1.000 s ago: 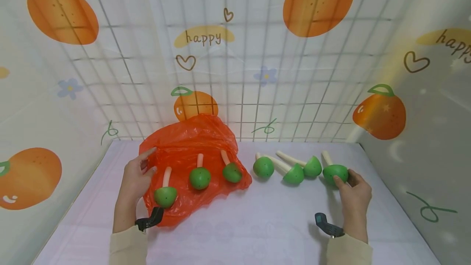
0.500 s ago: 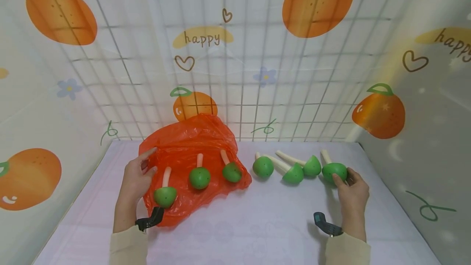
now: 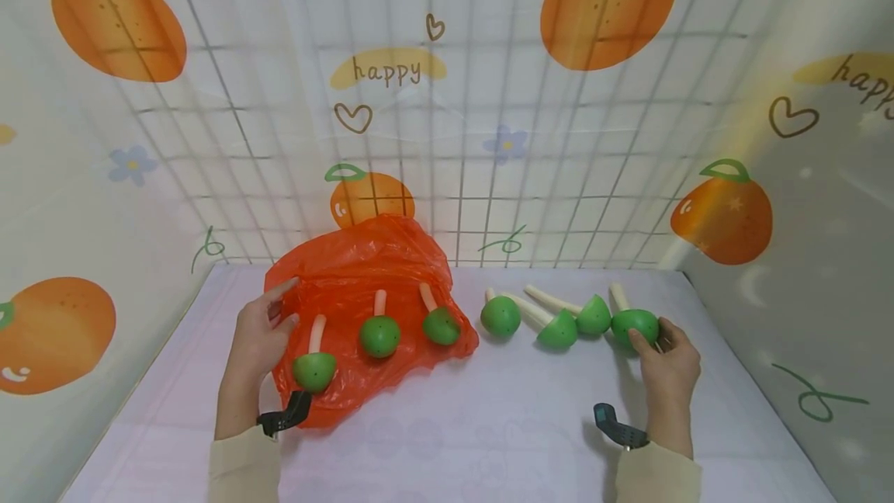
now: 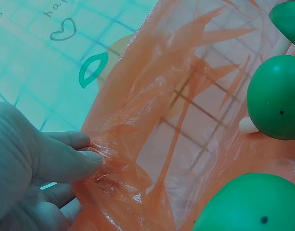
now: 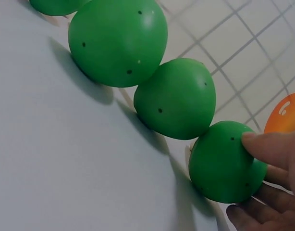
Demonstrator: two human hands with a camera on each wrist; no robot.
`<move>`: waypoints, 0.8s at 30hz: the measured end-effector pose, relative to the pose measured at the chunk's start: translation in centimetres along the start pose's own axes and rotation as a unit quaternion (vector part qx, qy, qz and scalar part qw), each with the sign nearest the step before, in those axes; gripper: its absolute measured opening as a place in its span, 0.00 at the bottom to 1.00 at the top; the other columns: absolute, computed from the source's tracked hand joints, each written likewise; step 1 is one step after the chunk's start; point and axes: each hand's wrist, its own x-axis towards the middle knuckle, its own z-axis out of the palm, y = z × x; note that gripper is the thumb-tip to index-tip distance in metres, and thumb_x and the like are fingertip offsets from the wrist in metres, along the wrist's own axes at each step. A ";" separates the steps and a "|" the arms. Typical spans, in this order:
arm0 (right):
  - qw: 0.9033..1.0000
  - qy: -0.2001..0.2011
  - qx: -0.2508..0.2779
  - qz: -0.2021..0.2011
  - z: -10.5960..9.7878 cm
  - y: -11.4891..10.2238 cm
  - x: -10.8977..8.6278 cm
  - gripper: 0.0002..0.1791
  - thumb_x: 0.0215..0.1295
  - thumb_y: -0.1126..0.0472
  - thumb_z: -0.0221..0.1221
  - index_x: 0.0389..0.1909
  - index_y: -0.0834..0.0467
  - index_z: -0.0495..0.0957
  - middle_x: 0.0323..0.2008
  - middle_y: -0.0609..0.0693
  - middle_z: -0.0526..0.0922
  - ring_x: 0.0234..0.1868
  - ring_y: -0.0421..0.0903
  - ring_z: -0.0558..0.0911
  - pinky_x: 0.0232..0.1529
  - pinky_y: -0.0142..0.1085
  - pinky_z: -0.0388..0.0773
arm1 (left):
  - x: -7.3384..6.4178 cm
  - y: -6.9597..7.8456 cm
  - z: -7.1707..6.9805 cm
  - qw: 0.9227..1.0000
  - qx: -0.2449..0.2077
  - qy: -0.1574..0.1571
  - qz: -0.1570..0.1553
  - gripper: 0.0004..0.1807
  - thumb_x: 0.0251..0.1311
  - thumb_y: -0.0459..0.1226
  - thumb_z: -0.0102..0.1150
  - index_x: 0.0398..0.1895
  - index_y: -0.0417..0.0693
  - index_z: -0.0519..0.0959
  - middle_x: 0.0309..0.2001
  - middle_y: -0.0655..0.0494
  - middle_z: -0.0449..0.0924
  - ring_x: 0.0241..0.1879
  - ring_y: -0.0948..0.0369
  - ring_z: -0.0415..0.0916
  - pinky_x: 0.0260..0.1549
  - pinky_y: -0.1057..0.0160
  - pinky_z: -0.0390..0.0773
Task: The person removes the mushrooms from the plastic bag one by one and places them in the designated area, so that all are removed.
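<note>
My left hand pinches the left edge of a red plastic bag between thumb and finger; the left wrist view shows the thin film bunched at the fingertips. On the bag lie three toy mushrooms with dotted green caps and pale stems: one near the wrist, a middle mushroom and a right-hand mushroom. My right hand grips the cap of the rightmost mushroom, thumb on the near face and fingers round its right side. Its stem points toward the back wall.
Between the bag and my right hand, a row of similar mushrooms lies on the white-covered table, caps toward me. At the back, a fruit-printed curtain hangs before a wire grid, with cloth walls at both sides.
My right hand and the mushroom it holds have shifted slightly left, toward the neighbouring cap. My left hand and the bag have stayed in place.
</note>
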 end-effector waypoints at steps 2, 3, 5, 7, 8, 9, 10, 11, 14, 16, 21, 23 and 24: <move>1.000 0.001 0.001 0.000 0.1 0.1 0.0 0.38 0.75 0.62 0.62 0.81 0.63 0.59 0.78 0.66 0.61 0.78 0.63 0.63 0.77 0.51 0.62 | 0.0 0.0 0.0 1.000 0.000 -0.001 -0.002 0.34 0.73 0.23 0.54 0.80 0.48 0.67 0.77 0.38 0.64 0.74 0.38 0.64 0.69 0.43 0.70; 1.000 0.001 0.001 0.000 0.1 0.1 -0.1 0.38 0.75 0.62 0.62 0.81 0.63 0.59 0.78 0.66 0.61 0.78 0.63 0.63 0.77 0.51 0.62 | 0.0 0.0 0.0 1.000 -0.001 -0.002 -0.004 0.34 0.73 0.23 0.54 0.80 0.48 0.67 0.77 0.38 0.64 0.74 0.38 0.64 0.69 0.43 0.70; 1.000 0.002 0.005 -0.003 0.2 0.1 -0.1 0.39 0.74 0.62 0.63 0.81 0.63 0.59 0.78 0.66 0.61 0.78 0.63 0.63 0.77 0.51 0.62 | -0.1 0.0 0.0 1.000 -0.001 -0.002 -0.007 0.34 0.73 0.23 0.54 0.80 0.48 0.67 0.77 0.38 0.64 0.74 0.38 0.64 0.69 0.43 0.70; 1.000 0.004 0.005 -0.010 0.2 0.2 -0.1 0.39 0.74 0.63 0.63 0.80 0.64 0.59 0.77 0.67 0.63 0.78 0.63 0.64 0.77 0.50 0.63 | -0.1 0.1 0.0 1.000 -0.004 -0.003 -0.008 0.34 0.73 0.23 0.53 0.80 0.48 0.67 0.77 0.38 0.64 0.75 0.38 0.64 0.69 0.43 0.70; 1.000 0.005 0.006 -0.013 0.2 0.2 -0.1 0.38 0.74 0.63 0.63 0.80 0.64 0.60 0.77 0.67 0.64 0.78 0.63 0.64 0.77 0.50 0.63 | -0.1 0.1 0.0 1.000 -0.005 -0.003 -0.008 0.34 0.73 0.23 0.53 0.80 0.48 0.67 0.77 0.38 0.63 0.75 0.38 0.64 0.69 0.43 0.70; 1.000 0.006 0.005 -0.016 0.2 0.2 -0.1 0.38 0.73 0.63 0.64 0.80 0.64 0.60 0.77 0.67 0.64 0.77 0.63 0.65 0.77 0.50 0.63 | -0.1 0.1 0.0 1.000 -0.006 -0.003 -0.009 0.34 0.73 0.23 0.53 0.80 0.48 0.67 0.77 0.37 0.63 0.75 0.38 0.64 0.69 0.43 0.70; 1.000 0.007 0.005 -0.019 0.2 0.2 -0.1 0.38 0.73 0.64 0.64 0.80 0.65 0.60 0.76 0.68 0.65 0.77 0.63 0.65 0.77 0.50 0.63 | -0.1 0.1 0.0 1.000 -0.006 -0.003 -0.008 0.34 0.73 0.23 0.53 0.80 0.48 0.67 0.77 0.37 0.63 0.75 0.38 0.64 0.69 0.43 0.70; 1.000 0.008 0.004 -0.021 0.2 0.2 -0.1 0.38 0.73 0.64 0.64 0.80 0.65 0.60 0.76 0.68 0.65 0.77 0.63 0.65 0.77 0.50 0.63 | -0.1 0.0 -0.1 1.000 -0.006 -0.003 -0.008 0.34 0.73 0.23 0.53 0.80 0.48 0.67 0.77 0.37 0.63 0.75 0.38 0.64 0.69 0.43 0.70; 1.000 0.009 0.000 -0.021 0.2 0.1 -0.2 0.38 0.73 0.64 0.64 0.79 0.65 0.61 0.76 0.68 0.66 0.77 0.62 0.65 0.77 0.49 0.63 | -0.1 0.0 -0.1 1.000 -0.006 -0.002 -0.008 0.34 0.73 0.23 0.54 0.80 0.48 0.67 0.78 0.38 0.63 0.75 0.38 0.64 0.69 0.43 0.70; 1.000 0.010 -0.006 -0.018 0.1 -0.1 -0.2 0.37 0.74 0.63 0.63 0.79 0.65 0.61 0.76 0.66 0.66 0.77 0.62 0.66 0.77 0.49 0.63 | -0.1 0.0 -0.1 1.000 -0.007 -0.003 -0.008 0.34 0.73 0.23 0.54 0.80 0.49 0.66 0.78 0.38 0.63 0.75 0.38 0.64 0.69 0.43 0.70; 1.000 0.020 -0.008 -0.011 -0.3 -0.9 -0.6 0.37 0.75 0.59 0.63 0.79 0.63 0.63 0.77 0.62 0.66 0.77 0.59 0.66 0.77 0.47 0.64 | -0.2 0.1 -0.1 1.000 -0.007 -0.004 -0.007 0.34 0.73 0.23 0.54 0.80 0.49 0.66 0.78 0.38 0.63 0.75 0.38 0.64 0.69 0.43 0.70; 1.000 0.027 -0.001 -0.010 -0.4 -1.3 -0.8 0.37 0.75 0.58 0.63 0.80 0.61 0.63 0.77 0.60 0.66 0.78 0.57 0.65 0.77 0.44 0.63 | -0.2 0.1 -0.1 1.000 -0.006 -0.003 -0.007 0.34 0.73 0.23 0.54 0.81 0.49 0.66 0.78 0.38 0.63 0.74 0.38 0.64 0.69 0.43 0.70; 0.999 0.031 0.001 -0.009 -0.4 -1.5 -0.9 0.37 0.75 0.57 0.63 0.80 0.60 0.62 0.78 0.59 0.65 0.79 0.55 0.65 0.77 0.42 0.63 | -0.2 0.2 0.0 1.000 -0.006 -0.003 -0.007 0.34 0.73 0.23 0.54 0.80 0.49 0.66 0.78 0.38 0.63 0.74 0.38 0.64 0.69 0.43 0.70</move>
